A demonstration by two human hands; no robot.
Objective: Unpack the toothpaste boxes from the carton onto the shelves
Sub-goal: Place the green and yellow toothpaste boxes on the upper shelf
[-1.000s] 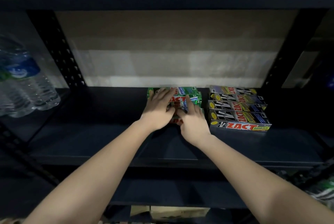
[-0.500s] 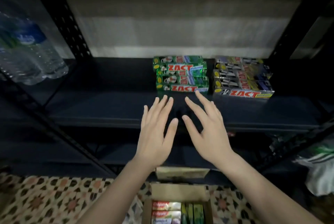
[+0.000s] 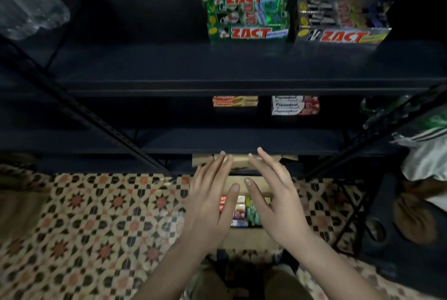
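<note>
Both hands are empty, fingers spread and flat, neither grip closed on anything: the left hand (image 3: 208, 205) and the right hand (image 3: 273, 200) hang palm-down side by side above the open carton (image 3: 246, 236), thumbs nearly meeting over its middle. That spread, paired pose probably suits taking several boxes at once, one hand at each end of a row. In the gap between the hands the boxes (image 3: 242, 210) left to unpack show as red, white and green ends, packed upright and tight; how many remain is hidden by the palms. The carton sits on the tiled floor (image 3: 96, 222) right at the foot of the rack, its far flap (image 3: 242, 161) tucked under the lowest shelf edge, so a lift has to come up and toward the person before going forward. On the upper shelf (image 3: 145, 67) green Zact boxes (image 3: 246, 9) are stacked flush beside grey Zact boxes (image 3: 341, 11), sorted by kind with labels forward. The left part of that shelf is bare out to some bottles (image 3: 29, 4) at its far left. On the shelf below, a Colgate stack (image 3: 234, 101) and a Pepsodent stack (image 3: 295, 105) stand apart, with open room on both sides. A slanted brace (image 3: 104, 125) crosses the left, and a bag (image 3: 425, 152) crowds the right.
</note>
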